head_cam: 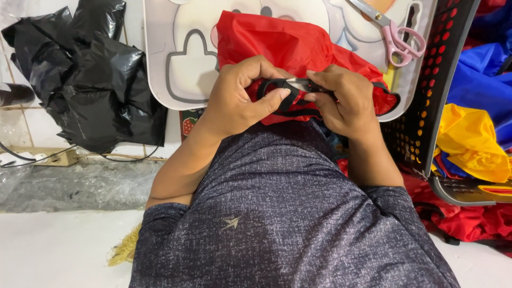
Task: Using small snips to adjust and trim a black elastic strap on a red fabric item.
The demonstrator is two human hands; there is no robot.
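A: While both hands meet over the red fabric bag [298,45], what does each one grip?

B: Left hand [242,96] pinches the black strap [274,85] at the front edge of that red bag, thumb pressed down on it, fingers curled shut around the loop. Right hand [346,101] is closed on the same strap just beside the left, fingertips clamped where a small pale piece shows between the two thumbs.

A: And where does the red bag lie?

B: It lies on a white tray [176,64] with a cartoon outline, its near edge at the person's chest, under both hands.

A: What sits around the red bag?

B: Pink-handled scissors [397,34] lie behind it to the right, on the same tray. A black perforated basket [432,90] stands right of the bag; further right are blue fabric [480,74] and yellow fabric [469,138]. Left of the bag, beyond the tray, is a crumpled black plastic bag [90,80]
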